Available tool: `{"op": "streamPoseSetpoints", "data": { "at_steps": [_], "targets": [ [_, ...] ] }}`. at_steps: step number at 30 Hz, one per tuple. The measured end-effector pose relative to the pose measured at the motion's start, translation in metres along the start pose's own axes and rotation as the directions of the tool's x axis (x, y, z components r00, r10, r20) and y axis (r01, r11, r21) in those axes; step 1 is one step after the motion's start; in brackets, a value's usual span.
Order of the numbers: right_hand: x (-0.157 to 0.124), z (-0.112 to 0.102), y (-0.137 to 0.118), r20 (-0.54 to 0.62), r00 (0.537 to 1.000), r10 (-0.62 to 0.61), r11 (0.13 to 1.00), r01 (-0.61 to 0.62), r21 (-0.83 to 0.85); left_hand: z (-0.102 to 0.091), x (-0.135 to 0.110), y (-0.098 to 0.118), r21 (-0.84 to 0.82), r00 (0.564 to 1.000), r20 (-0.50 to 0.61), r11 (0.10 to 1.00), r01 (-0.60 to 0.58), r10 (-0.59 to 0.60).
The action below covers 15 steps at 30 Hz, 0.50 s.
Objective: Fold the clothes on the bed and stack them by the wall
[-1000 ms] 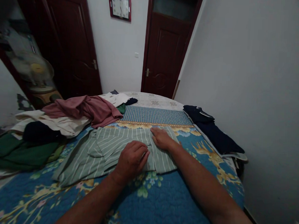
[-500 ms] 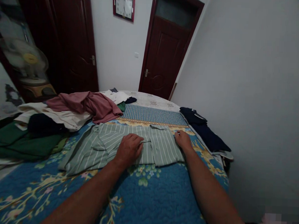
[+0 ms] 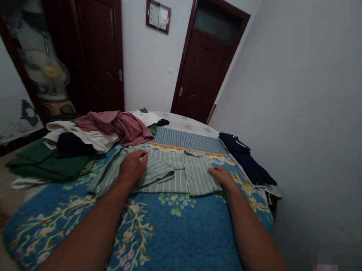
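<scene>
We have a pale green, white-striped garment (image 3: pixel 198 178) lying partly folded across the blue floral quilt (image 3: pixel 179 239). Our left hand (image 3: pixel 133 165) is over its left part, fingers curled; we cannot tell whether that grip pinches any cloth. Our right hand (image 3: pixel 222 177) has its fingertips at the garment's right edge, and we cannot tell whether its grip is closed there. To the left we see a heap with a dusty pink cloth (image 3: pixel 118 125), a cream cloth (image 3: pixel 104 143) and a green cloth (image 3: pixel 48 162); to the right, folded navy clothes (image 3: pixel 253 164) lie near the wall (image 3: pixel 304 117).
</scene>
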State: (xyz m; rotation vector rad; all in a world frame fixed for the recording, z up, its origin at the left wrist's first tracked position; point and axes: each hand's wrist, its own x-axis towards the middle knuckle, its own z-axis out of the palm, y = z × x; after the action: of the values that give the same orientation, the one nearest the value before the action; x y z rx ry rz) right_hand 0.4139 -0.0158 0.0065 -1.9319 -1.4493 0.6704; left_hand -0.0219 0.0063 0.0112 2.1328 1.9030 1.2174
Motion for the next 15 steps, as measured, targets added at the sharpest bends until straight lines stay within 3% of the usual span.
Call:
{"op": "streamPoseSetpoints", "data": {
  "at_steps": [5,11,15],
  "targets": [
    [0.001,0.003,-0.005,0.055,0.997,0.052,0.953,-0.066,0.295,0.004,-0.003,0.000,-0.065,0.995,0.095,0.998,-0.007,0.013],
    [0.009,-0.001,-0.022,0.041,0.999,-0.009,0.963,-0.002,0.270,0.003,-0.004,0.008,-0.138,0.993,0.099,0.989,-0.052,0.066],
    [0.008,0.002,-0.052,-0.006,0.997,-0.080,0.946,0.078,0.315,0.001,-0.006,0.011,-0.178,0.992,0.119,0.984,-0.009,0.031]
  ]
}}
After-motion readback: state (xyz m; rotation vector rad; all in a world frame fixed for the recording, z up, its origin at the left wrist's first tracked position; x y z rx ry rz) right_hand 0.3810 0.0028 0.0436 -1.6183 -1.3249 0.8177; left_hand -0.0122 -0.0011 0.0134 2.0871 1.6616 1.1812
